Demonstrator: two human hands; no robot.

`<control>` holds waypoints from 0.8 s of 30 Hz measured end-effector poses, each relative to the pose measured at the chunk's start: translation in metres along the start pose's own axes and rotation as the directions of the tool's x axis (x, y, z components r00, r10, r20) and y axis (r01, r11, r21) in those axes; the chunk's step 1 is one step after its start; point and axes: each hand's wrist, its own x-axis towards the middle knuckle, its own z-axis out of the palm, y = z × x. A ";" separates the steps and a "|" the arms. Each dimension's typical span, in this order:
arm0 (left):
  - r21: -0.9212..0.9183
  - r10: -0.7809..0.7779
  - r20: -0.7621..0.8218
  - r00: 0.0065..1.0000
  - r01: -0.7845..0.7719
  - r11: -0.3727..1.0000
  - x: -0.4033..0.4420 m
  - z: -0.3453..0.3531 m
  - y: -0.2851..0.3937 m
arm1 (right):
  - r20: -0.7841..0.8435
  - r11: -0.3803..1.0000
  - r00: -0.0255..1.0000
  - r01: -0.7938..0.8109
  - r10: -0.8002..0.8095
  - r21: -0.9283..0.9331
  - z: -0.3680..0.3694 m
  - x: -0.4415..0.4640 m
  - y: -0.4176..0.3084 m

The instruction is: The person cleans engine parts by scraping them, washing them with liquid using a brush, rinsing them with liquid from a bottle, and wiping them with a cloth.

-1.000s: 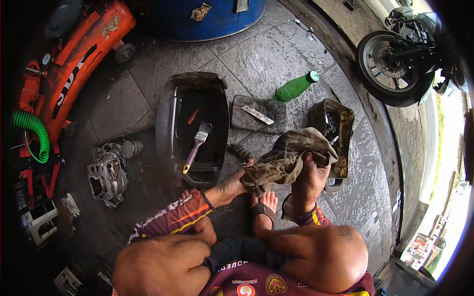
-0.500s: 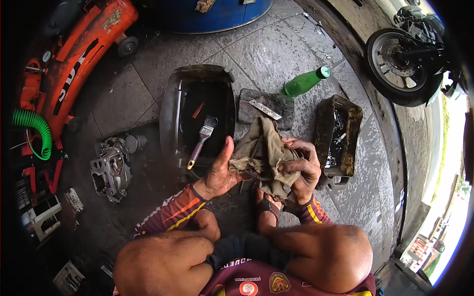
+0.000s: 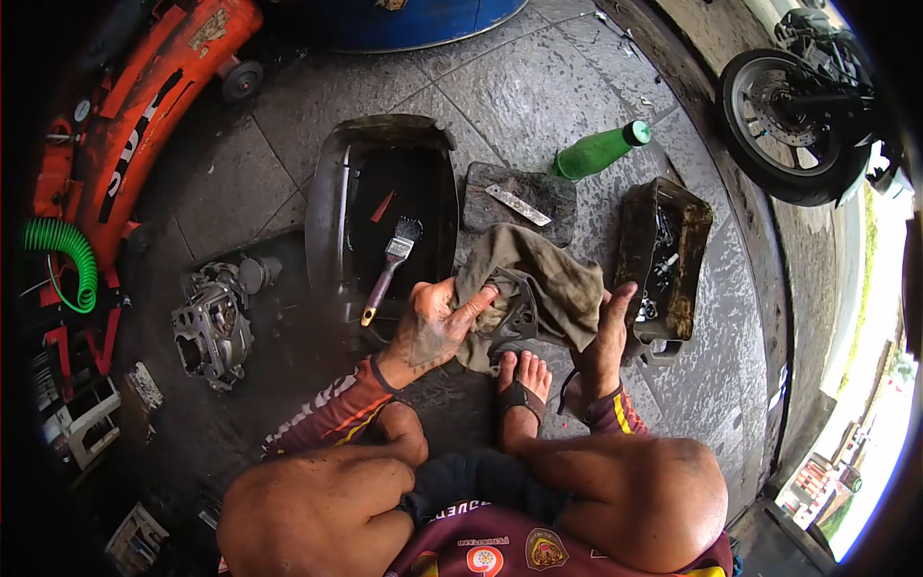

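A grey-brown rag [image 3: 543, 264] is bunched and draped around a dark metal part with holes [image 3: 520, 319], above my foot. My left hand [image 3: 433, 329] is closed on the rag and the part's left side, thumb pressed on top. At the rag's right edge, my right hand [image 3: 604, 341] has its thumb stretched up and away from the cloth. Its other fingers are mostly hidden behind the rag. Beyond the rag, a flat metal blade [image 3: 517, 205] lies on a dark stone block [image 3: 473, 213].
A black tray [image 3: 332, 216] holds a paintbrush [image 3: 392, 266] and a small red piece [image 3: 383, 206]. Near the block lies a green bottle [image 3: 598, 154]. A grimy bin [image 3: 694, 231] with small metal parts stands right; an engine casing [image 3: 213, 327] sits left, near an orange machine [image 3: 159, 115].
My left hand has gone from an outstretched thumb to gripping the rag and part. The right hand has loosened its grip, thumb now raised. The rag has spread out to the right.
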 end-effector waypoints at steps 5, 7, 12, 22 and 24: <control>0.466 0.386 0.134 0.913 -0.402 0.788 0.000 0.001 -0.005 | 0.177 0.782 0.975 0.213 -0.133 -0.586 0.000 0.016 0.014; 0.348 0.298 0.048 0.953 -0.295 0.890 -0.003 0.005 0.010 | 0.199 0.642 0.976 0.211 -0.092 -0.737 0.009 0.013 0.008; 0.142 0.069 0.154 0.986 -0.091 0.986 -0.008 0.005 0.005 | 0.189 0.590 0.981 0.131 0.038 -0.797 0.009 0.016 0.005; 0.022 0.103 0.034 0.994 -0.104 0.994 -0.007 0.011 0.004 | 0.310 0.514 0.949 0.292 -0.054 -0.806 0.011 0.016 0.009; 0.012 0.080 0.037 0.996 -0.080 0.997 -0.007 0.012 0.005 | 0.296 0.571 0.954 0.270 -0.050 -0.775 0.012 0.015 0.011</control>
